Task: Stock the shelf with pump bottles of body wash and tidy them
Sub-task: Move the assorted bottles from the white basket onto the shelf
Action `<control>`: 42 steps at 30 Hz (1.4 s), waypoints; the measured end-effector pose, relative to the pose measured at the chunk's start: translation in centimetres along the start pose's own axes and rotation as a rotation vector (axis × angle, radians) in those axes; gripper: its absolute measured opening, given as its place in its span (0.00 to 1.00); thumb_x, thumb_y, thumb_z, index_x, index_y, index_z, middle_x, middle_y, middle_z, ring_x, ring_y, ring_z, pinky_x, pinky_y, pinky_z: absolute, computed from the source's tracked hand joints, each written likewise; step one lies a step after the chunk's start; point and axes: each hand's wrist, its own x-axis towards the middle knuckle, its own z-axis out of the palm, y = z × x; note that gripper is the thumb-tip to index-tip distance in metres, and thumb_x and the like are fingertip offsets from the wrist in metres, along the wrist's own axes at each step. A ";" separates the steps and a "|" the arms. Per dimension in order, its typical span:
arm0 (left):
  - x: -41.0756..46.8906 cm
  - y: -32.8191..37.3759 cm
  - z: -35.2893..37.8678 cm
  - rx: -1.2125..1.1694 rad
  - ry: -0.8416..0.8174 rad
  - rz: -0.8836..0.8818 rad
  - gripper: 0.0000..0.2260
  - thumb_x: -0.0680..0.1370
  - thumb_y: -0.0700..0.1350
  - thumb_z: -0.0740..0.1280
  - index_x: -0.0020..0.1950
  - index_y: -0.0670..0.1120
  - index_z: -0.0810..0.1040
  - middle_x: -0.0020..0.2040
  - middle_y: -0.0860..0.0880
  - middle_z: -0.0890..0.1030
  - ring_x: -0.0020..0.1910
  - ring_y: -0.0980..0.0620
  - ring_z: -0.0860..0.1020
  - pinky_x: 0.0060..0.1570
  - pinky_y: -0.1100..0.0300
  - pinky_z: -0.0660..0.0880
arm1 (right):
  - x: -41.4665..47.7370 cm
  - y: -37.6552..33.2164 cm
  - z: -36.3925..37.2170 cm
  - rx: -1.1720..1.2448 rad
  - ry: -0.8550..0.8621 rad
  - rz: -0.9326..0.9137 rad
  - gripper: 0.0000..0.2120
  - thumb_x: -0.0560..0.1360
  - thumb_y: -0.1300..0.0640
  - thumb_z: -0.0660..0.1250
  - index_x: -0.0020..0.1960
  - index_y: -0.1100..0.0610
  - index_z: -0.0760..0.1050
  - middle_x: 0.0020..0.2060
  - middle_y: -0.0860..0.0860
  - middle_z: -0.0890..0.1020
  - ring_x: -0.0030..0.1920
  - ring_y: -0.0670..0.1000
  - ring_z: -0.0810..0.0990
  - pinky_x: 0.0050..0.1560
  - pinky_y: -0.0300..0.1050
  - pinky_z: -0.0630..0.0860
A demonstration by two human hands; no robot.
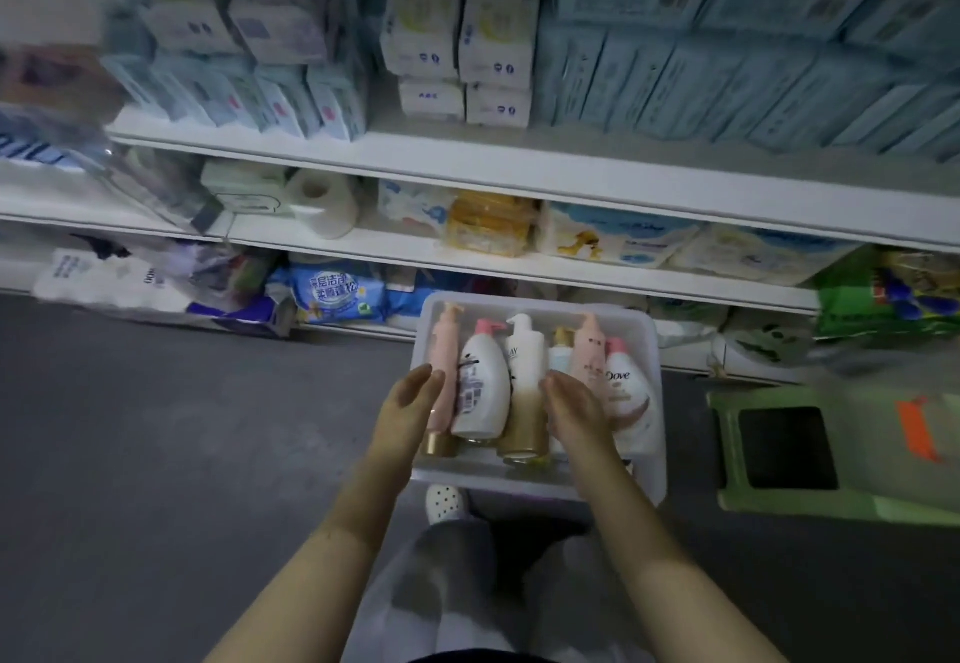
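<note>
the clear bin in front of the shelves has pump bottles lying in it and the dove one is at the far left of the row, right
No: the head view shows the Dove bottle at the far right of the row, not the far left. The rest holds: pump bottles lie in the clear bin in front of the shelves.

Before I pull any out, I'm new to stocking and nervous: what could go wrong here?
The pump bottles lie packed side by side in the clear plastic tub, so lifting the white-and-gold bottle may snag its neighbours' pumps. The green plastic stool stands close beside the tub, a likely trip hazard. The visible white shelves look full already.
</note>
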 end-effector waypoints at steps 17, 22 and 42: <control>7.8 -6.4 0.1 0.241 0.067 0.022 0.32 0.72 0.57 0.72 0.72 0.47 0.68 0.67 0.47 0.72 0.62 0.51 0.73 0.59 0.53 0.74 | 7.1 2.3 8.9 0.037 -0.065 0.054 0.19 0.81 0.44 0.59 0.68 0.52 0.73 0.60 0.48 0.80 0.60 0.48 0.79 0.58 0.44 0.75; 8.9 -8.1 1.3 0.513 0.163 0.101 0.31 0.74 0.56 0.72 0.72 0.46 0.68 0.70 0.47 0.69 0.67 0.48 0.66 0.64 0.59 0.62 | 8.4 3.0 8.3 0.069 -0.072 0.089 0.19 0.83 0.46 0.55 0.68 0.54 0.71 0.62 0.51 0.79 0.61 0.50 0.77 0.62 0.48 0.73; 10.4 -6.6 0.2 0.071 0.136 -0.183 0.13 0.78 0.49 0.69 0.58 0.42 0.81 0.51 0.44 0.83 0.48 0.46 0.81 0.33 0.62 0.79 | 9.1 4.1 7.0 0.202 -0.130 0.117 0.16 0.83 0.47 0.55 0.66 0.54 0.72 0.58 0.50 0.81 0.57 0.46 0.80 0.55 0.42 0.76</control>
